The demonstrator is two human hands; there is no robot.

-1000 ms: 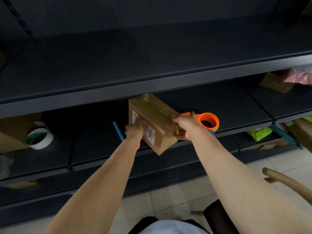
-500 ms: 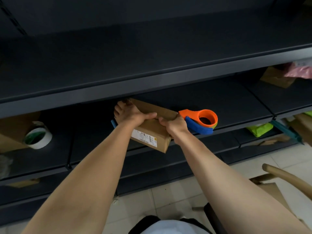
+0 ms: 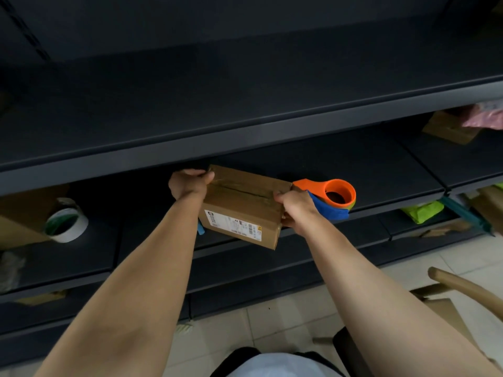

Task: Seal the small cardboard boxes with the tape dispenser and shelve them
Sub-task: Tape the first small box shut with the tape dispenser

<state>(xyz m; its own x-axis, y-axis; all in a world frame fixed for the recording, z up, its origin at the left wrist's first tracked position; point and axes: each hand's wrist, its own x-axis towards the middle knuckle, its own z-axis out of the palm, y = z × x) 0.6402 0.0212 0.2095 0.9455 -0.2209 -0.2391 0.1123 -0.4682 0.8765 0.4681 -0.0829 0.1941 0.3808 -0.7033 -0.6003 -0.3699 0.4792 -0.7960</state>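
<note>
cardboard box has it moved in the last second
Yes: the cardboard box has rolled from tilted to flat, seam up, beside the unmoved tape dispenser.

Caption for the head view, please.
Left hand and right hand grip a small cardboard box at the shelf edge; orange tape dispenser rests beside it.

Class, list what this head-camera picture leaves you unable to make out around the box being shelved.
All in the head view:
- Print on the label of the cardboard box: too small and blurred.
- The box's underside and far side: turned away from the camera.
- The blue object: mostly hidden behind the box.
- Part of the tape dispenser: behind the right hand.
- The pink package: cut off by the right edge.
</note>
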